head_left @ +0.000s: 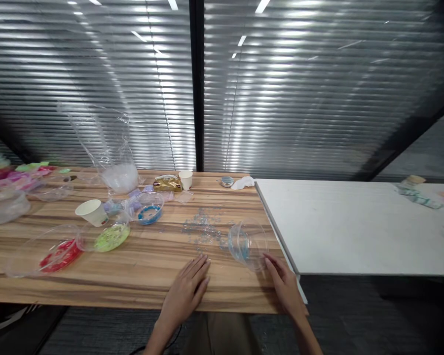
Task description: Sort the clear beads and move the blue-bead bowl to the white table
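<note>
My left hand lies palm down on the wooden tabletop with its fingers stretched out. Just beyond its fingertips, small bluish clear pieces are scattered over the wood; they are too small to name. My right hand pinches the near right rim of a clear plastic bowl, which tips to the left. Light blue bits show inside that bowl. Whether its lower edge touches the table is hard to tell.
Clear bowls with red pieces, yellow-green pieces and blue pieces stand to the left. Paper cups, a gold packet, a round tin and a tissue lie farther back. A white table adjoins on the right.
</note>
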The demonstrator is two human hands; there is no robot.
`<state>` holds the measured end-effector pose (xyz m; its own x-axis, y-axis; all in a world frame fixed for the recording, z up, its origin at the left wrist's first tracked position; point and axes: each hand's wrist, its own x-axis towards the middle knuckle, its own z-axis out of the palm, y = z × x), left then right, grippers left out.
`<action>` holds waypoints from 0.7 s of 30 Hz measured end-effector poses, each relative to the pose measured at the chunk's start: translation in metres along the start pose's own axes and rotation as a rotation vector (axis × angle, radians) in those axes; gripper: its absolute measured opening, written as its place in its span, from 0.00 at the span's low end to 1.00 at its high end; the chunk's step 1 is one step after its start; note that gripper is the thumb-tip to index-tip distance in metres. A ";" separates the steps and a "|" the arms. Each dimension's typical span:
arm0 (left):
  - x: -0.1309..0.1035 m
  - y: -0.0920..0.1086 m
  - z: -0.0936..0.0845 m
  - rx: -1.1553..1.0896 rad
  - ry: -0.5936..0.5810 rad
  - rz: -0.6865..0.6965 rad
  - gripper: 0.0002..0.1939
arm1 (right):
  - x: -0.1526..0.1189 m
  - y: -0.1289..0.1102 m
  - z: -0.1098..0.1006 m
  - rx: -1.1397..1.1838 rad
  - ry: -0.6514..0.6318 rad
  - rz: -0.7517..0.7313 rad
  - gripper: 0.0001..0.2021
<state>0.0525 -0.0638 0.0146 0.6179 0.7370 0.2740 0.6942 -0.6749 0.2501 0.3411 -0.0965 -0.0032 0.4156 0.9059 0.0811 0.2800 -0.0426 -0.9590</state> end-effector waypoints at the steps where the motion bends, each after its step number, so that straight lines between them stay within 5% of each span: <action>1: 0.000 0.000 0.000 0.002 -0.003 0.000 0.21 | 0.000 0.000 0.000 0.005 0.001 -0.001 0.23; 21: 0.001 0.000 -0.001 -0.002 -0.010 -0.006 0.21 | 0.001 0.003 0.000 0.005 0.017 -0.044 0.23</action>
<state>0.0527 -0.0637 0.0157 0.6172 0.7416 0.2630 0.6973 -0.6703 0.2538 0.3423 -0.0957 -0.0056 0.4179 0.8994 0.1282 0.2938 -0.0003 -0.9559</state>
